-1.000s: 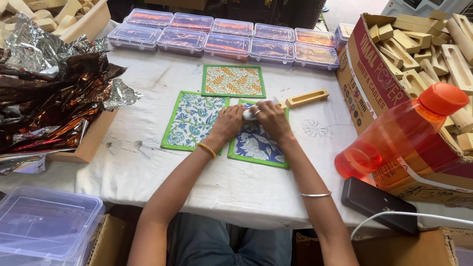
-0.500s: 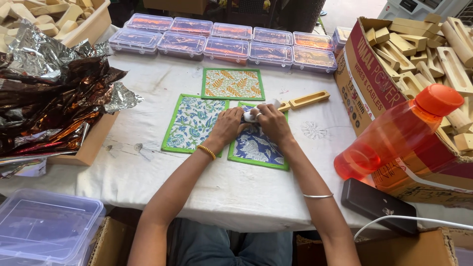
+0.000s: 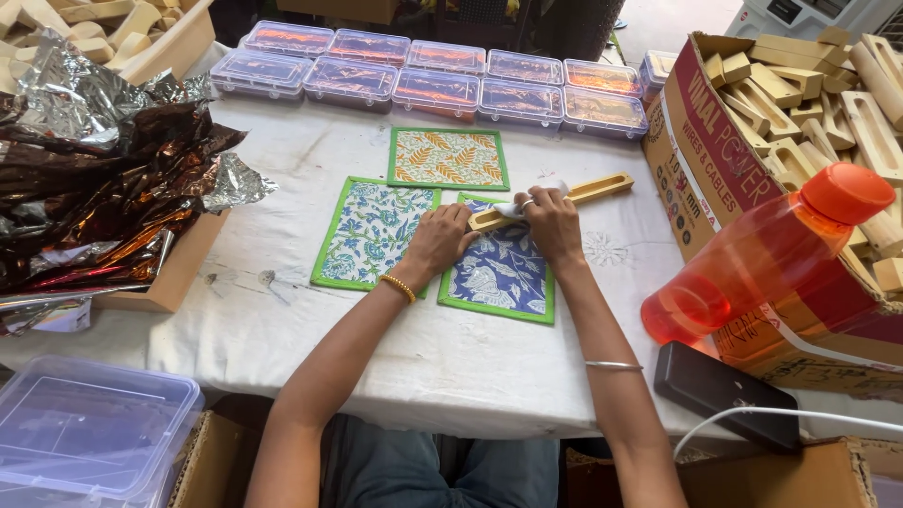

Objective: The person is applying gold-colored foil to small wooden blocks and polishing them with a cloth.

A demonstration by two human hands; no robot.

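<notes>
Under both sets of fingers lies a long wooden stick (image 3: 555,200) — pale, smooth, with a slot cut through its far end. The left hand (image 3: 440,243) curls its fingers down onto the near end of the stick, pinning it against a blue printed cloth mat (image 3: 500,273) with a green border. The right hand (image 3: 550,222) closes its fingers around a small crumpled white cloth (image 3: 515,209), pressed onto the wood just beside the left fingertips. Left of those fingers lies a paler blue-and-white floral mat (image 3: 374,233); beyond them, an orange leaf-patterned mat (image 3: 448,158), flat and rectangular. Farther off stands a row of clear plastic boxes (image 3: 442,83). Right of the right hand — a translucent orange bottle (image 3: 762,259) on its side.
</notes>
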